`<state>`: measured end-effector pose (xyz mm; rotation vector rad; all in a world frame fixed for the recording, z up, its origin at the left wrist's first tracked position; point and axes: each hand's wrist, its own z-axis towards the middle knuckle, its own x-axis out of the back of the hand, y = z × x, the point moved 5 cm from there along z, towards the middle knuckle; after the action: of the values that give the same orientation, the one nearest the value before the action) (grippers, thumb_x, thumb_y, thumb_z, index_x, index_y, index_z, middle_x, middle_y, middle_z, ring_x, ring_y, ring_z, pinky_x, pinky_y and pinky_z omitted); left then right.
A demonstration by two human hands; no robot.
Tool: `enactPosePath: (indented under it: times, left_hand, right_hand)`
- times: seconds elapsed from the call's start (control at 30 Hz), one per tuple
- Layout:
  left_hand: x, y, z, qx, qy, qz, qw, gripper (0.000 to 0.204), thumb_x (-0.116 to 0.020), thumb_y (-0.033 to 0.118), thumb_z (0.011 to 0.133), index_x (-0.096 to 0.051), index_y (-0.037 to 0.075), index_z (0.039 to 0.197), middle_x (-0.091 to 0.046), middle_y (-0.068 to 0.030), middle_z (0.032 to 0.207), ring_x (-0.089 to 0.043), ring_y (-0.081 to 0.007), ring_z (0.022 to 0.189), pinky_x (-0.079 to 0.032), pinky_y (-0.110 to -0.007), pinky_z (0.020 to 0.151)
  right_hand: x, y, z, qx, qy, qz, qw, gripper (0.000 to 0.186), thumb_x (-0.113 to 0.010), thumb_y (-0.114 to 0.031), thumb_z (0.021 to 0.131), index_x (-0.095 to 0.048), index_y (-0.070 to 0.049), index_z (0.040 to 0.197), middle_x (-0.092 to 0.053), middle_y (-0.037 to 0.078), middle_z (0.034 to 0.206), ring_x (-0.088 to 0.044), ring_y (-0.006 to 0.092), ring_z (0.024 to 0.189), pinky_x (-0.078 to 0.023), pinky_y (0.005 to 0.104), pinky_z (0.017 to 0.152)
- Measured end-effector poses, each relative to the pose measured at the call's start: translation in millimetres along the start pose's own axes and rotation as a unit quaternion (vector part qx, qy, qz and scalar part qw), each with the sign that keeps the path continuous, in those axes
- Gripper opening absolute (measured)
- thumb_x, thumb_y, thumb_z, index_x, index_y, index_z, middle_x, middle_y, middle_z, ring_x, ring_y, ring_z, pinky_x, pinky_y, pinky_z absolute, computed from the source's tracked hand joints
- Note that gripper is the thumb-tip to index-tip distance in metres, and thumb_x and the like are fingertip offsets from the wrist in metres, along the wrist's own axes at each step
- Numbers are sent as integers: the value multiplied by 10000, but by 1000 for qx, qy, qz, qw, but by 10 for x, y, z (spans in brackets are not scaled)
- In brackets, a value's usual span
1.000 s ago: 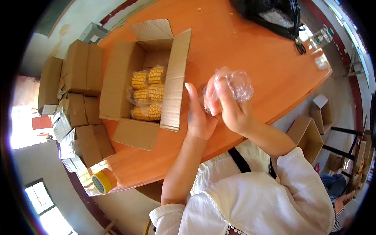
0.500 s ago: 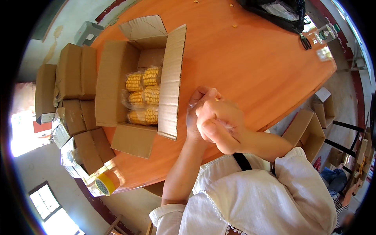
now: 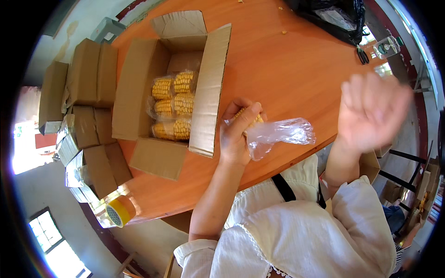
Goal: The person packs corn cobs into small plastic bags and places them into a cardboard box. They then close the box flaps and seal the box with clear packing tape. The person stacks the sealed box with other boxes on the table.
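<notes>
One bagged corn cob (image 3: pixel 252 121) pinched in left hand (image 3: pixel 237 134) beside open cardboard box (image 3: pixel 139 88); right hand (image 3: pixel 371 111) spread, empty.

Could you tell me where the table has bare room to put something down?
The widest free patch of table lies between the open cardboard box and the black bag. A smaller patch lies between the box's front flap and the tape roll. The box holds bagged corn; the left hand holds another bagged cob.

You wear a loose white top (image 3: pixel 296 236) with short sleeves, its edges trimmed in small scalloped lace. A black strap (image 3: pixel 283 187) crosses your chest. Both forearms are bare, without rings.
</notes>
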<state>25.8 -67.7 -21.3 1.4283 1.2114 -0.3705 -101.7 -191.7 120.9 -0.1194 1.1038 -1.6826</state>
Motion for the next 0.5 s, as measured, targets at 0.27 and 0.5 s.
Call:
enactPosePath:
  times: [0.27, 0.5]
  left_hand:
    - [-10, -1, -35, 12, 20, 7, 1000, 109, -631, 67, 843, -537, 81, 897, -600, -69, 807, -592, -140, 750, -484, -271, 609]
    - [-7, -33, -52, 19, 23, -29, 999, 115, -598, 47, 838, -527, 58, 926, -604, -70, 861, -605, -140, 770, -498, -253, 656]
  right_hand:
    - [-31, 650, -337, -160, -209, -352, 898, 441, -705, -14, 757, -657, -132, 1180, -548, 0, 892, -523, 124, 862, -420, 230, 734]
    - [-278, 759, -277, -153, -328, -309, 879, 400, -718, -17, 721, -701, -163, 1093, -504, 28, 900, -520, 166, 848, -440, 266, 726]
